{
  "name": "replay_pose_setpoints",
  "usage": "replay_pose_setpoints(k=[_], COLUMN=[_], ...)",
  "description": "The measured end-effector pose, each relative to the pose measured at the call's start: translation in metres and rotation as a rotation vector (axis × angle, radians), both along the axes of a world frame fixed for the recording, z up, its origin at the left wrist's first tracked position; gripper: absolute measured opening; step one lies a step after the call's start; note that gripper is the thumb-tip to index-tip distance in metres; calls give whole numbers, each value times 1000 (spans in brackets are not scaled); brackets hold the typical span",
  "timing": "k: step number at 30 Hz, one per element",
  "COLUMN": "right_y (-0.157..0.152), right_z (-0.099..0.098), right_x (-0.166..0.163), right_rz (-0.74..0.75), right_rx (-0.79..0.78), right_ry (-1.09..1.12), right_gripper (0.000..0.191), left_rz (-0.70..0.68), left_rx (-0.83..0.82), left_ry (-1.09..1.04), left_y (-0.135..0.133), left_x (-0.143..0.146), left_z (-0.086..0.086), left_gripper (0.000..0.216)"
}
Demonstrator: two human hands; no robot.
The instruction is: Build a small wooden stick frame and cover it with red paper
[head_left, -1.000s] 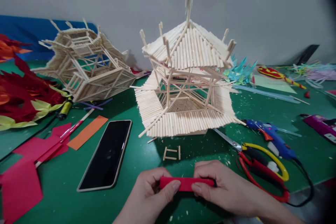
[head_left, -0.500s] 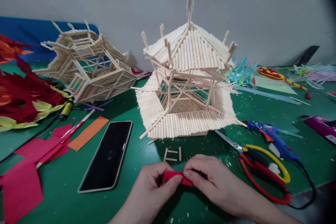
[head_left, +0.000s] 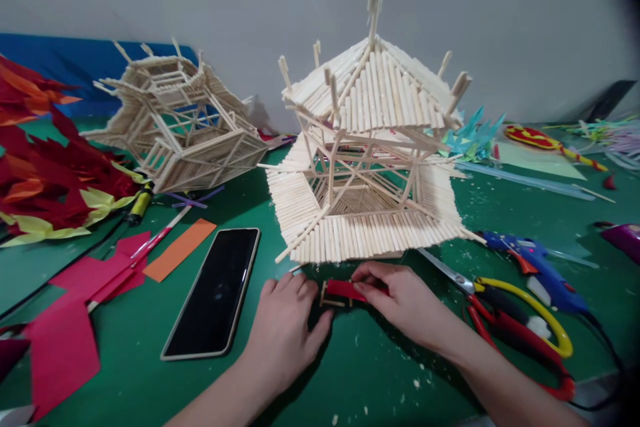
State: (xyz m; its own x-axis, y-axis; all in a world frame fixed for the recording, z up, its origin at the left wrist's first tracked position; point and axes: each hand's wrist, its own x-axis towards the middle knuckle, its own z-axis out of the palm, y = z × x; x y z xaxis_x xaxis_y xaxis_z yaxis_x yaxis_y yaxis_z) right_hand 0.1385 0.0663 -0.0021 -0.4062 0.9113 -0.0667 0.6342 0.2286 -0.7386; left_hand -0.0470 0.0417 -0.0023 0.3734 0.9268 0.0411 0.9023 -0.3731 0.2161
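My right hand (head_left: 397,293) pinches a small strip of red paper (head_left: 341,289) at its right end. The strip lies over the upper part of a little frame of short wooden sticks (head_left: 333,303) on the green table. Palm down, my left hand (head_left: 293,320) rests just left of that frame, its thumb and fingers apart and holding nothing; the fingertips are close to the frame's left side, and I cannot tell if they touch it. Right behind both hands stands a pavilion model built of wooden sticks (head_left: 370,233).
Left of my hands lie a phone (head_left: 213,293), an orange paper strip (head_left: 181,250) and red paper (head_left: 65,360). Scissors (head_left: 520,327) and a blue glue gun (head_left: 537,267) with a cord lie at right. A second stick model (head_left: 200,153) stands at back left.
Both hands have moved forward to the little stick frame. My left hand has let go of the red paper, and my right hand has brought it over the frame. The view has shifted slightly.
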Motion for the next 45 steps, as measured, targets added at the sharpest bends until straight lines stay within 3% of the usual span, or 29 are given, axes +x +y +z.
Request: replay_pose_setpoints(k=[12, 30, 45], right_y=[-1, -2, 1], right_z=[-4, -4, -1], right_x=[-5, -4, -5], right_rz=[21, 27, 40], right_rx=[35, -6, 32], right_ry=[-100, -117, -166], right_gripper=[12, 15, 14], left_rz=[-36, -86, -106], left_rx=[42, -25, 37], left_ry=[-81, -69, -87], left_y=[1, 3, 3], left_x=[-3, -6, -8], left_z=[-12, -12, -19], left_gripper=[16, 20, 18])
